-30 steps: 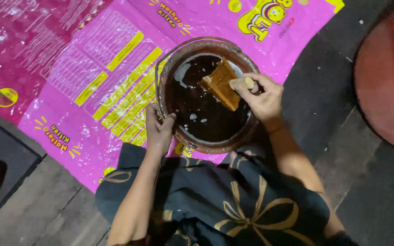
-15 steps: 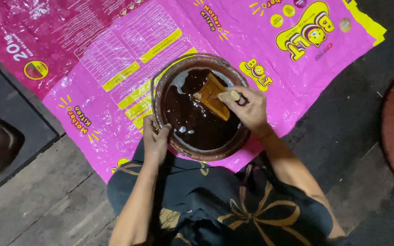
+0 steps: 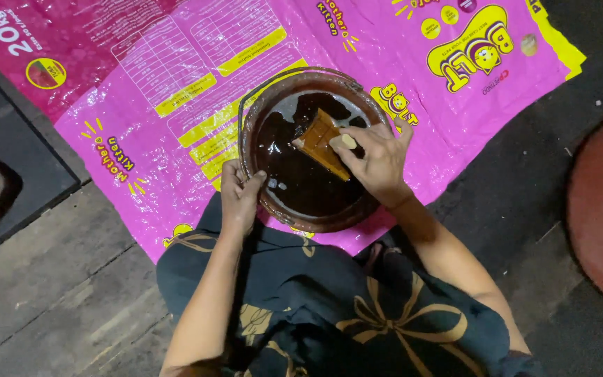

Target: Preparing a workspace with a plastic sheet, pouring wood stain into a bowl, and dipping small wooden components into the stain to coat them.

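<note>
Dark patterned garment (image 3: pixel 357 314) nearest. Left hand (image 3: pixel 240 195): grip pinching near rim of round brown bowl (image 3: pixel 266 112). Right hand (image 3: pixel 378 160): grip pinching flat tan scraper (image 3: pixel 319 139), blade in dark liquid (image 3: pixel 301 181). Bowl rests on pink printed sack (image 3: pixel 176 84) spread over floor.

The scene is lit brightly from above; glare is thrown off the pink sack (image 3: pixel 176 91), while the surrounding floor (image 3: pixel 50 279) is left dim.

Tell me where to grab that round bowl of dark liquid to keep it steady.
Grip the bowl by its near-left rim, coming from the person's side, as the left hand does. The right hand and its tan scraper take up the right side, and the inside is wet.
</note>
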